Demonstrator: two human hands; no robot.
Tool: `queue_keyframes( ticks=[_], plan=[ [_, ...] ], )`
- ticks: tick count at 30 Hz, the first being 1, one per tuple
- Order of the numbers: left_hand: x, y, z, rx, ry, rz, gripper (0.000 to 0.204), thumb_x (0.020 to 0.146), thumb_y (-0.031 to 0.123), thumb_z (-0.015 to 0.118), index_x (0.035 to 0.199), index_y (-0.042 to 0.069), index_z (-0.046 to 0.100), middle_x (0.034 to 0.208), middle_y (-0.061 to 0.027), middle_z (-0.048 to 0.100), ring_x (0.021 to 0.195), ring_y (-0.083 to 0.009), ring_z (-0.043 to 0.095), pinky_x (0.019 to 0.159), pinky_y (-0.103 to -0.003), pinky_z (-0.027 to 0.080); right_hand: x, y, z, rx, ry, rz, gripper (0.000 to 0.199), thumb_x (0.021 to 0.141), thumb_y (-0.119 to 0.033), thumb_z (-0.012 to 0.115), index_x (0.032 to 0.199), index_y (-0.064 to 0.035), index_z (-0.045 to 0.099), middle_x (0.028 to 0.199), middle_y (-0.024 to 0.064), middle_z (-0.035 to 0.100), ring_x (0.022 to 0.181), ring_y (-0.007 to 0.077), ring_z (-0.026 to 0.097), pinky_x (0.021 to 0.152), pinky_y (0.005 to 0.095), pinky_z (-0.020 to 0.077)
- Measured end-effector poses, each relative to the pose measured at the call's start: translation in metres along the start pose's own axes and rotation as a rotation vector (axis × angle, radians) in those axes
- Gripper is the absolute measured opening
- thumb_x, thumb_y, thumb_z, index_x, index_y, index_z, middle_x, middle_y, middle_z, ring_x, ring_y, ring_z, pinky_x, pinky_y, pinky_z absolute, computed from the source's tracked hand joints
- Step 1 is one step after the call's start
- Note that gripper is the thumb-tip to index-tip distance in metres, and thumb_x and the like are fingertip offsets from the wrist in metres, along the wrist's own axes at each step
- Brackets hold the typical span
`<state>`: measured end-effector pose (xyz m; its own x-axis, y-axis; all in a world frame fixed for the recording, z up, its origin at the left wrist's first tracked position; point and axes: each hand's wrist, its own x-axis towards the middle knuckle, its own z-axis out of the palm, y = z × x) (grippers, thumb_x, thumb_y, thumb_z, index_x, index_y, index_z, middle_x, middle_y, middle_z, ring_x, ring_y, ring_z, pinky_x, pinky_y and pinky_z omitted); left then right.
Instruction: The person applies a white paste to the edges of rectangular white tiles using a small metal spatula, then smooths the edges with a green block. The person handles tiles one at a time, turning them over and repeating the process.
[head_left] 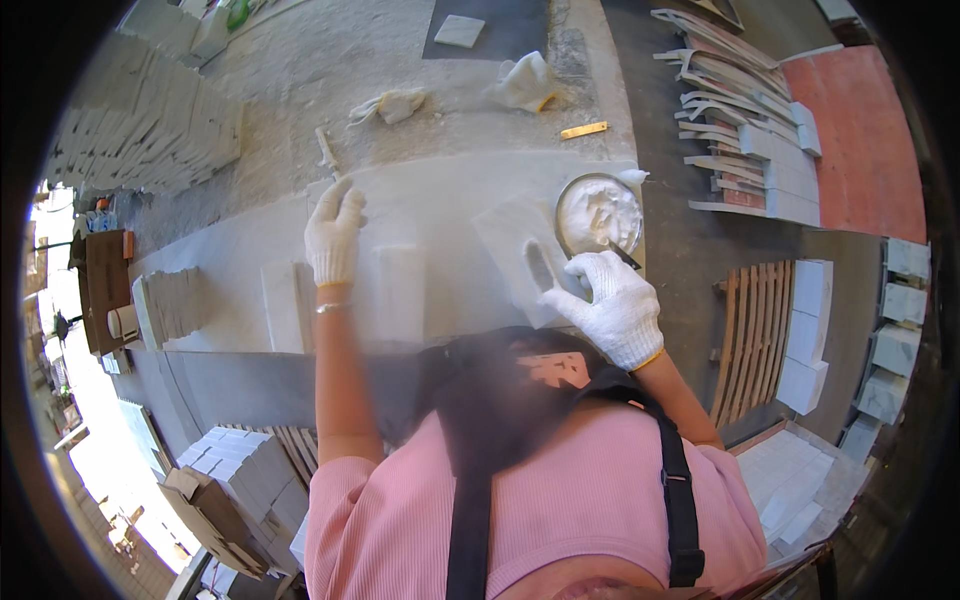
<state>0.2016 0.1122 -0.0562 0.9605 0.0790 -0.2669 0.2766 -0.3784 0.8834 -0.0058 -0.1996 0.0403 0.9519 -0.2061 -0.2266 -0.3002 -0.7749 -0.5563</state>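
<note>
My left hand (335, 232), in a white knit glove, is held over the pale tabletop with fingers stretched out and nothing in it. Just beyond its fingertips lies a small whitish stick-like tool (325, 150). Also gloved, my right hand (615, 308) has curled fingers, with the thumb and forefinger apart. A narrow dark tool (626, 257) shows between its knuckles and a round bowl of white paste (598, 212); the grip is partly hidden. Left of that hand is a pale slab (510, 250) with a grey oval patch. Two more pale slabs, a left one (286, 305) and a middle one (399, 295), lie along the near edge.
Spare gloves (390, 104) and a yellow bar (584, 130) lie farther back. Stacked slabs (150, 120) stand at far left. Right of the table are a slatted pallet (752, 340), white blocks (806, 335) and a red board (860, 140) beside stacked strips.
</note>
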Motion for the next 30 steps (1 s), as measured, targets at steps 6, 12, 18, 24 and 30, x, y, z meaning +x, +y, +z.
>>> queue_keyframes(
  ticks=[6,12,18,24,30],
  plan=[
    [-0.077,0.062,0.053,0.359,-0.226,0.609,0.035,0.092,0.024,0.078,0.125,0.01,0.076,0.118,-0.0111,0.075,0.095,-0.0222,0.074,0.086,-0.034,0.058,0.006,-0.006,0.001,-0.003,-0.024,-0.116,0.024,0.092,-0.036,0.074,0.097,-0.0126,0.073,0.095,0.0144,0.066,0.089,0.0338,0.067,0.078,0.0462,0.0523],
    [-0.017,0.066,0.055,0.431,-0.103,0.501,0.037,0.093,0.033,0.075,0.125,0.013,0.076,0.122,-0.0112,0.074,0.1,-0.0266,0.074,0.089,-0.04,0.058,0.008,-0.007,-0.002,0.28,0.017,-0.137,0.017,0.09,-0.026,0.076,0.096,-0.0104,0.075,0.095,0.0109,0.071,0.088,0.0275,0.07,0.081,0.0395,0.0552],
    [0.067,0.059,0.074,0.651,-0.04,0.527,0.037,0.096,0.042,0.066,0.123,0.019,0.076,0.125,-0.0126,0.073,0.111,-0.0333,0.071,0.096,-0.046,0.056,0.007,0.007,-0.027,0.823,-0.057,0.144,0.02,0.093,-0.008,0.077,0.111,-0.0002,0.074,0.098,0.0057,0.076,0.087,0.0117,0.07,0.081,0.03,0.0568],
    [0.116,0.085,0.125,0.825,-0.149,0.425,0.041,0.094,0.046,0.068,0.122,0.017,0.077,0.127,-0.0147,0.073,0.116,-0.0347,0.07,0.097,-0.047,0.056,0.013,0.029,-0.048,0.918,0.018,0.268,0.03,0.093,-0.005,0.073,0.121,0.0044,0.069,0.099,0.0109,0.076,0.082,0.0146,0.071,0.072,0.0281,0.0563],
    [0.129,0.12,0.215,0.917,-0.327,0.384,0.061,0.088,0.062,0.069,0.126,0.015,0.077,0.124,-0.0164,0.075,0.12,-0.0322,0.07,0.1,-0.042,0.056,0.021,0.038,-0.049,1.046,0.095,0.209,0.022,0.095,-0.011,0.074,0.113,0.0008,0.068,0.095,0.0102,0.075,0.078,0.0147,0.071,0.068,0.0271,0.0561]
  ],
)
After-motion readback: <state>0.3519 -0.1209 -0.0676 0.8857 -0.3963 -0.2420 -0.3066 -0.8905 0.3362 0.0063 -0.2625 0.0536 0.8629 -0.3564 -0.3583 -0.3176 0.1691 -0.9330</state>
